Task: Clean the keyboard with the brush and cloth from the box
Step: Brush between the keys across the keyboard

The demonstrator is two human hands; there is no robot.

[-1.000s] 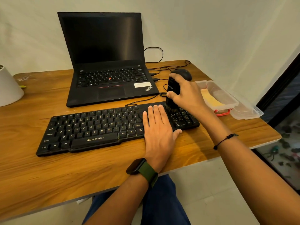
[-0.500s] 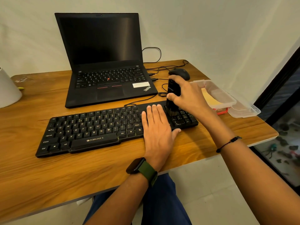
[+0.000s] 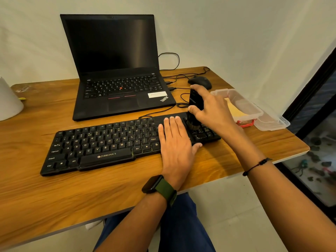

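We see the right hand [image 3: 212,110] with its grip clamped round the black brush [image 3: 196,106], held upright, bristles touching the keys at the right end of the keyboard [image 3: 101,146]. The left hand [image 3: 177,142] lies flat on the keys just left of the brush, fingers straight, its grip apart. The keyboard sits on the wooden worktop [image 3: 45,197], near the laptop [image 3: 116,70]. The clear box [image 3: 241,102] stands at the right with a yellow cloth [image 3: 234,110] inside

Box [image 3: 254,108] — mouse [image 3: 200,81] crowd keyboard's [image 3: 109,142] right.
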